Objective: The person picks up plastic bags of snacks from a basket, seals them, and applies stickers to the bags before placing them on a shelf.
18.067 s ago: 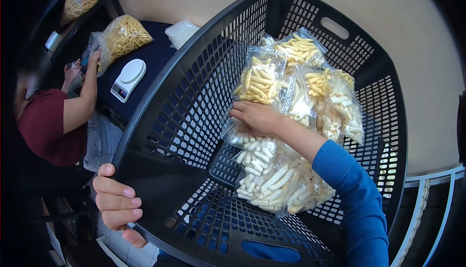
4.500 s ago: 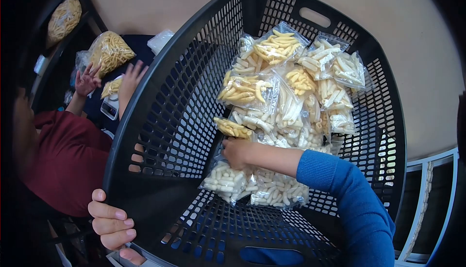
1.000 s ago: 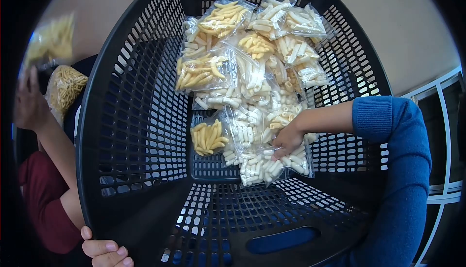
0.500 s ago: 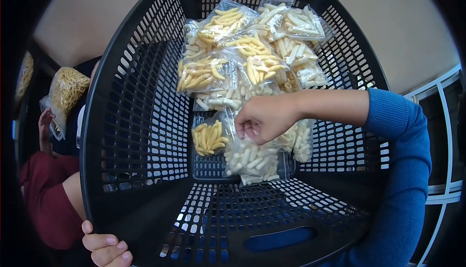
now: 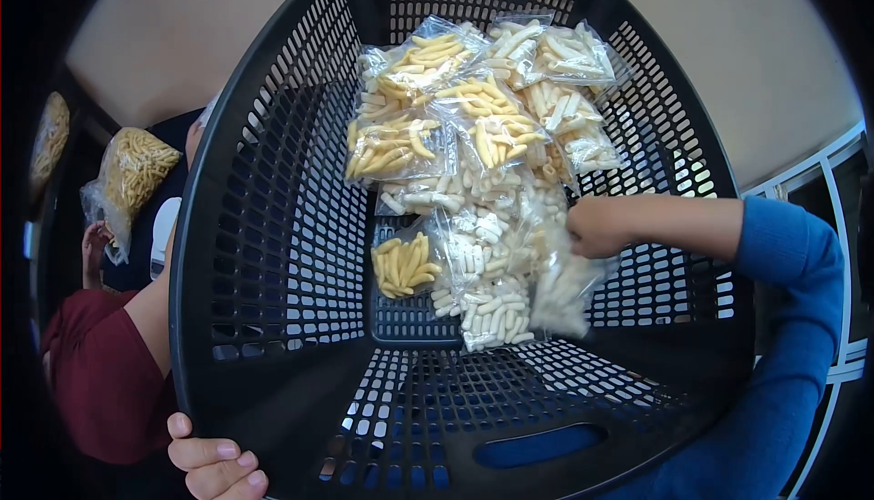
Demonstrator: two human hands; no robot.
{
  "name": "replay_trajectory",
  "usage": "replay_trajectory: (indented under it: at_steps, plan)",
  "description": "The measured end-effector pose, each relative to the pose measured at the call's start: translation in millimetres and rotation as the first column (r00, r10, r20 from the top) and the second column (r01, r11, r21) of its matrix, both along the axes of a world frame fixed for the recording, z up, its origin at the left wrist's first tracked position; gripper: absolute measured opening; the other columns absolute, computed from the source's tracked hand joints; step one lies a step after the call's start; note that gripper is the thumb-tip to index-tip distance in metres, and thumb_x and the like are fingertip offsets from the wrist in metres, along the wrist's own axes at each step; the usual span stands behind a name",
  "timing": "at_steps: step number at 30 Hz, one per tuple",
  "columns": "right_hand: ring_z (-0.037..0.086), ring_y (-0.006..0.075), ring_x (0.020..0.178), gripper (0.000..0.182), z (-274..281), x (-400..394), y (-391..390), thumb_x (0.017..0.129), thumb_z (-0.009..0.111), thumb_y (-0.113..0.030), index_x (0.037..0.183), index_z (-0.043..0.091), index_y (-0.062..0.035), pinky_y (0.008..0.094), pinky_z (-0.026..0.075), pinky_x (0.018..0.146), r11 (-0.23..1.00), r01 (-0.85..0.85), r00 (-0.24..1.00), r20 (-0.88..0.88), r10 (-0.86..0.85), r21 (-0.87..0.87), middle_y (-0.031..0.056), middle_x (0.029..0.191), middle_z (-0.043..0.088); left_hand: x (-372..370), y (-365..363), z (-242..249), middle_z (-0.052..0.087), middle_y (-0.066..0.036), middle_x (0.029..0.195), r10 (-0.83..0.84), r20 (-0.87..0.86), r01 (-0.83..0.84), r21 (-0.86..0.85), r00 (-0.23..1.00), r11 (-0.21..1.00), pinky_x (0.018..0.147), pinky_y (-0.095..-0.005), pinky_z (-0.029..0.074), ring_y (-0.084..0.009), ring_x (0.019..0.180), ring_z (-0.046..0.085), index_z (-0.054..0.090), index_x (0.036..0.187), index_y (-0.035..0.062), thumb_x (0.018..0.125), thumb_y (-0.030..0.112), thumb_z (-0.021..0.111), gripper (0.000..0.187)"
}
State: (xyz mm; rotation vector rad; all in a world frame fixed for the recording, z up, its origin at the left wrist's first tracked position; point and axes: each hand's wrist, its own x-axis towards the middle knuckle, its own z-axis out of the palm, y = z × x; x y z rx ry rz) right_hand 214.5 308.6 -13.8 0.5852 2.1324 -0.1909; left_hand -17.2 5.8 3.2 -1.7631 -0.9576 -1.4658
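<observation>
A black perforated basket (image 5: 273, 382) fills the view, with clear bags of yellow sticks (image 5: 405, 263) and bags of pale sticks (image 5: 496, 316) inside. At the basket's lower left rim, my left hand (image 5: 214, 464) curls its fingers over the edge. My right hand (image 5: 596, 225) is closed at the right side of the pile, gripping a blurred bag of pale sticks (image 5: 563, 291) that hangs below it. More bags of yellow sticks (image 5: 391, 147) lie heaped toward the far end.
At the left, beyond the basket, a co-worker in dark red clothing (image 5: 100, 373) holds a large bag of yellow sticks (image 5: 137, 172). Another large bag (image 5: 50, 136) stands at the far left. A white frame (image 5: 842, 254) runs along the right.
My right hand has moved right from the middle of the pile, with a bag of pale sticks hanging from it. The basket appears shifted slightly right; my left hand remains on its rim.
</observation>
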Motion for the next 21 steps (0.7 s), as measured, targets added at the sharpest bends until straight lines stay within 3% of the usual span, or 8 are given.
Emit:
replay_trajectory:
  at_steps: [1, 4, 6, 11, 14, 16, 18, 21]
  plan:
    - [0.059, 0.0285, 0.067, 0.026, -3.6, 13.1, 3.2, 0.071, 0.054, -0.022, 0.08, 0.06, 0.0018, 0.0373, 0.045, 0.064, 1.0, 0.0, 1.0, 0.004, 0.0, 0.0, 0.0174, 0.072, 0.06, 0.1, 0.0, -0.4, 0.046, -0.005, 0.064, -0.001, 0.002, 0.001, 0.004, 1.0, 1.0, 0.082, -0.0402, 0.039, -0.0184, 0.066, 0.047, 0.05, 0.07, 0.005, 0.08, 0.029, 0.031, 0.032]
    - [0.059, 0.0295, 0.071, 0.025, -20.8, 27.4, 14.0, 0.071, 0.056, -0.024, 0.078, 0.062, -0.0002, 0.0365, 0.046, 0.066, 0.927, -0.048, 0.986, -0.131, 0.104, 0.372, 0.0173, 0.074, 0.06, -0.8, 2.7, -0.7, 0.045, -0.005, 0.063, -0.015, -0.009, 0.015, 0.038, 1.0, 0.999, 0.082, -0.0402, 0.039, -0.0184, 0.065, 0.046, 0.05, 0.07, 0.0048, 0.08, 0.029, 0.031, 0.033]
    - [0.059, 0.0299, 0.071, 0.024, -23.4, 15.8, 24.3, 0.071, 0.057, -0.024, 0.077, 0.063, -0.0011, 0.0362, 0.046, 0.066, 0.998, -0.005, 0.998, 0.061, 0.001, 0.062, 0.0167, 0.074, 0.061, -0.9, 3.4, -0.5, 0.045, -0.005, 0.062, -0.02, -0.013, 0.02, 0.04, 1.0, 0.999, 0.082, -0.04, 0.039, -0.0184, 0.065, 0.046, 0.05, 0.07, 0.0047, 0.08, 0.029, 0.031, 0.033]
    - [0.06, 0.0262, 0.071, 0.02, -32.0, 10.1, 25.2, 0.065, 0.061, -0.022, 0.072, 0.065, -0.0036, 0.0342, 0.046, 0.064, 0.991, -0.072, 0.996, 0.066, 0.065, 0.113, 0.0139, 0.072, 0.062, -4.2, 2.7, 1.0, 0.044, -0.005, 0.061, -0.029, -0.031, 0.03, 0.05, 0.999, 0.998, 0.081, -0.0399, 0.039, -0.0182, 0.063, 0.045, 0.05, 0.067, 0.0048, 0.078, 0.029, 0.032, 0.033]
    - [0.06, 0.0248, 0.07, 0.021, -34.3, 11.9, 27.2, 0.061, 0.064, -0.023, 0.071, 0.065, -0.0043, 0.033, 0.046, 0.063, 0.994, -0.107, 0.966, 0.238, 0.098, 0.029, 0.013, 0.071, 0.062, -4.4, -3.6, -2.5, 0.049, -0.006, 0.066, -0.035, -0.1, 0.032, -0.031, 0.994, 0.999, 0.081, -0.0402, 0.039, -0.0197, 0.067, 0.047, 0.052, 0.081, 0.002, 0.083, 0.03, 0.031, 0.035]
    - [0.06, 0.0243, 0.068, 0.037, -37.2, 15.6, 29.9, 0.057, 0.067, -0.026, 0.078, 0.063, 0.0035, 0.0316, 0.048, 0.06, 0.999, -0.054, 0.971, 0.232, 0.054, -0.008, 0.0131, 0.077, 0.063, 8.0, -4.5, -14.8, 0.036, -0.003, 0.064, 0.126, 0.152, -0.131, 0.025, 0.98, 0.991, 0.083, -0.0432, 0.031, -0.0179, 0.068, 0.037, 0.042, 0.068, 0.0098, 0.076, 0.034, 0.028, 0.029]
    - [0.061, 0.0212, 0.067, 0.033, -28.5, 5.7, 31.1, 0.059, 0.065, -0.025, 0.076, 0.062, 0.0039, 0.0319, 0.049, 0.057, 1.0, 0.014, 0.949, 0.316, -0.015, 0.006, 0.0113, 0.076, 0.062, 8.9, -4.5, -15.4, 0.037, -0.003, 0.064, 0.138, 0.175, -0.145, 0.031, 0.975, 0.989, 0.084, -0.0431, 0.031, -0.0172, 0.067, 0.037, 0.042, 0.068, 0.0098, 0.076, 0.033, 0.029, 0.028]
    - [0.056, 0.0233, 0.058, 0.028, 16.7, -6.4, 28.5, 0.056, 0.064, -0.024, 0.065, 0.058, 0.0016, 0.0333, 0.044, 0.055, 0.982, 0.164, 0.979, 0.14, -0.15, -0.094, 0.0117, 0.062, 0.058, 4.7, -4.3, -16.4, 0.036, -0.003, 0.061, 0.093, 0.15, -0.102, 0.052, 0.984, 0.993, 0.083, -0.0435, 0.031, -0.0172, 0.065, 0.037, 0.043, 0.067, 0.0091, 0.074, 0.032, 0.032, 0.027]
